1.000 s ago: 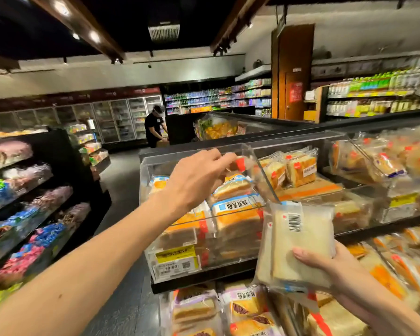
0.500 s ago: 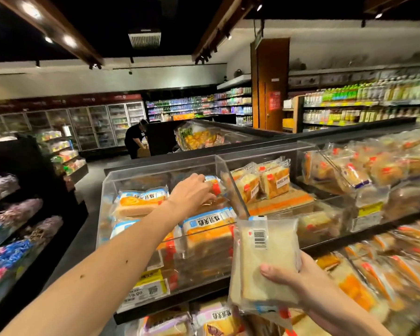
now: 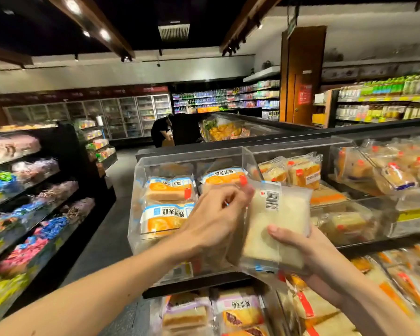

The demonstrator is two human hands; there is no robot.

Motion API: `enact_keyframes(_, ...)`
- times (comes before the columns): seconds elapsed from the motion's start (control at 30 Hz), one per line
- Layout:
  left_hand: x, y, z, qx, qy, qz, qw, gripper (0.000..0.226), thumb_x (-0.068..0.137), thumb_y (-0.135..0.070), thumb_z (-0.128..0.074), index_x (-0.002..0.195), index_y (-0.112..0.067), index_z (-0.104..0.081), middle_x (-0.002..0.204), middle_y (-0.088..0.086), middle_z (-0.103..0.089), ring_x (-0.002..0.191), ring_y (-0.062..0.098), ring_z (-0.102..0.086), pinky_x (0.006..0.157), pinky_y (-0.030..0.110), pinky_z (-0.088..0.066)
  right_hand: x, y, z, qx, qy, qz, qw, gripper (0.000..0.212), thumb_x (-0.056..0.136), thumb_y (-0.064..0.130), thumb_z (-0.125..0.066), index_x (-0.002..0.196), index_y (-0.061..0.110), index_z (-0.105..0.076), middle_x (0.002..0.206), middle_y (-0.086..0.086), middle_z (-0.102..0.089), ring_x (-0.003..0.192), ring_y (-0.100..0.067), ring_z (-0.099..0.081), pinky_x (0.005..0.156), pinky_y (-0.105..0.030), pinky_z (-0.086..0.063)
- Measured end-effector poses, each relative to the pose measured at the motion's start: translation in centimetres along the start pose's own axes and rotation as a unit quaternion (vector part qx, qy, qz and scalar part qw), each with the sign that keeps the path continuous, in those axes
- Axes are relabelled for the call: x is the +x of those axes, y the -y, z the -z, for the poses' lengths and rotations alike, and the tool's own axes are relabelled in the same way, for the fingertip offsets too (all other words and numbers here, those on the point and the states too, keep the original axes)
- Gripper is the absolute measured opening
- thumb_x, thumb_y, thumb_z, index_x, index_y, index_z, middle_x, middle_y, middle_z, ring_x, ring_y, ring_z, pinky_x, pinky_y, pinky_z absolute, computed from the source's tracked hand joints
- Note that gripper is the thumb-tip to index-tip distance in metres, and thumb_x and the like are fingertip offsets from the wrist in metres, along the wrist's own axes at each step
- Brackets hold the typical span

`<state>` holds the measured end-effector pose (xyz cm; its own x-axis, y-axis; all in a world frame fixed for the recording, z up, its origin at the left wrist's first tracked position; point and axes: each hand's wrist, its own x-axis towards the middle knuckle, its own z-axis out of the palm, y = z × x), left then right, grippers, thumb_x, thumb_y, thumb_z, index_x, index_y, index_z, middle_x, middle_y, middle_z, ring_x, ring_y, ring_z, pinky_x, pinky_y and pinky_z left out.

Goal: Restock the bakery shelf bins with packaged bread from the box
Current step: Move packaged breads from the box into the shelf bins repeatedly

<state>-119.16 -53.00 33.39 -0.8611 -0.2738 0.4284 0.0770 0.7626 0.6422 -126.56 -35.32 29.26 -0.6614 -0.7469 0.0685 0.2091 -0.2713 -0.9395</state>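
Note:
My right hand (image 3: 308, 253) holds a clear packet of white sliced bread (image 3: 274, 229) from below, barcode label facing me. My left hand (image 3: 216, 214) has its fingers pinched on the packet's upper left corner, in front of a clear acrylic bin (image 3: 141, 166) on the top shelf. That bin holds orange-and-white packaged bread (image 3: 170, 192) in two stacks. The bin to its right (image 3: 301, 146) holds upright sandwich packets (image 3: 294, 170). The box is not in view.
More clear bins of bread (image 3: 386, 170) run along the shelf to the right, and packets fill the lower tier (image 3: 238, 314). A candy shelf (image 3: 22, 214) lines the aisle's left side. A person in black (image 3: 161, 130) bends over far down the aisle.
My left hand left the packets inside the bin and came back to the white bread packet. My right hand lifted that packet up in front of the bin.

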Motion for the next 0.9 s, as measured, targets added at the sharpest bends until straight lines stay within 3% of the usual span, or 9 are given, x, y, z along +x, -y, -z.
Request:
enact_keyframes(0.1, -1.5, 0.3, 0.5, 0.015, 0.045, 0.022, 0.999, 0.064, 0.066, -0.087, -0.046, 0.104, -0.039, -0.065, 0.114, -0.02, -0.059, 0.101, -0.006, -0.053, 0.086, 0.016, -0.043, 0.9, -0.1, -1.8, 0.032, -0.003, 0.006, 0.999, 0.047, 0.067, 0.016, -0.077, 0.113, 0.013, -0.069, 0.104, -0.013, -0.076, 0.085, -0.024, -0.075, 0.066, -0.039, -0.062)
enact_keyframes(0.17, -2.1, 0.4, 1.1, 0.004, 0.05, 0.052, 0.997, 0.061, 0.063, -0.08, -0.066, 0.11, -0.041, -0.063, 0.111, -0.021, -0.054, 0.098, -0.007, -0.053, 0.085, 0.019, -0.046, 1.4, -0.3, -3.1, 0.04, 0.012, 0.009, 0.999, 0.056, 0.059, 0.022, -0.084, 0.112, 0.009, -0.07, 0.103, -0.015, -0.076, 0.082, -0.022, -0.075, 0.06, -0.033, -0.061)
enact_keyframes(0.3, -2.7, 0.6, 2.5, -0.15, 0.024, 0.114, 0.982, 0.043, 0.071, -0.037, -0.087, 0.104, -0.027, -0.062, 0.093, -0.013, -0.066, 0.076, -0.006, -0.063, 0.071, 0.019, -0.055, 2.6, -1.1, -5.1, 0.022, 0.003, -0.007, 1.0, 0.048, 0.074, 0.024, -0.07, 0.119, 0.007, -0.068, 0.107, -0.019, -0.074, 0.099, -0.037, -0.069, 0.085, -0.049, -0.048)
enact_keyframes(0.4, -2.8, 0.9, 3.4, -0.163, -0.003, 0.104, 0.981, 0.036, 0.074, -0.022, -0.086, 0.099, -0.023, -0.06, 0.082, -0.013, -0.062, 0.06, -0.013, -0.057, 0.057, 0.008, -0.044, 3.0, -1.2, -6.2, 0.04, 0.024, -0.011, 0.999, 0.046, 0.079, 0.041, -0.064, 0.115, 0.014, -0.071, 0.111, -0.017, -0.074, 0.099, -0.034, -0.071, 0.083, -0.046, -0.053)
enact_keyframes(0.5, -2.9, 1.5, 4.5, -0.179, -0.032, 0.107, 0.978, 0.042, 0.072, -0.023, -0.087, 0.105, -0.02, -0.06, 0.092, -0.009, -0.068, 0.081, -0.007, -0.065, 0.07, 0.015, -0.053, 3.4, -0.6, -6.6, 0.098, 0.053, -0.032, 0.993, 0.044, 0.09, 0.051, -0.048, 0.099, 0.022, -0.08, 0.112, -0.011, -0.075, 0.099, -0.027, -0.073, 0.083, -0.046, -0.06)
enact_keyframes(0.6, -2.5, 1.8, 6.4, -0.225, -0.104, 0.1, 0.964, 0.044, 0.077, -0.017, -0.083, 0.111, -0.017, -0.056, 0.102, -0.003, -0.072, 0.096, 0.013, -0.071, 0.082, 0.034, -0.06, 4.1, -0.7, -6.0, 0.078, 0.044, -0.035, 0.995, 0.038, 0.093, 0.037, -0.053, 0.119, 0.017, -0.073, 0.119, -0.013, -0.072, 0.111, -0.03, -0.069, 0.102, -0.051, -0.048)
enact_keyframes(0.67, -2.0, 2.0, 8.5, -0.16, -0.17, 0.025, 0.972, 0.043, 0.078, -0.016, -0.082, 0.112, -0.016, -0.056, 0.101, -0.004, -0.072, 0.093, 0.011, -0.07, 0.077, 0.031, -0.059, 4.5, -0.8, -5.7, 0.063, 0.009, -0.036, 0.997, 0.039, 0.092, 0.02, -0.059, 0.129, 0.008, -0.063, 0.115, -0.016, -0.072, 0.107, -0.031, -0.07, 0.097, -0.049, -0.05)
enact_keyframes(0.77, -1.2, 3.4, 11.5, 0.102, -0.235, -0.116, 0.96, 0.039, 0.082, -0.015, -0.079, 0.113, -0.016, -0.056, 0.097, -0.007, -0.067, 0.083, 0.016, -0.064, 0.069, 0.029, -0.053, 4.6, -0.5, -5.3, 0.027, -0.029, -0.027, 0.999, 0.028, 0.096, 0.009, -0.057, 0.123, 0.012, -0.063, 0.107, -0.012, -0.076, 0.095, -0.026, -0.074, 0.082, -0.044, -0.055)
enact_keyframes(0.9, 0.8, 7.4, 12.8, 0.49, -0.14, -0.285, 0.812, 0.044, 0.081, -0.003, -0.068, 0.118, -0.017, -0.048, 0.103, 0.01, -0.059, 0.077, 0.027, -0.058, 0.054, 0.038, -0.051, 4.9, -0.3, -5.2, 0.01, -0.043, -0.017, 0.999, 0.025, 0.097, 0.008, -0.057, 0.121, 0.013, -0.063, 0.104, -0.01, -0.076, 0.092, -0.024, -0.075, 0.079, -0.042, -0.055)
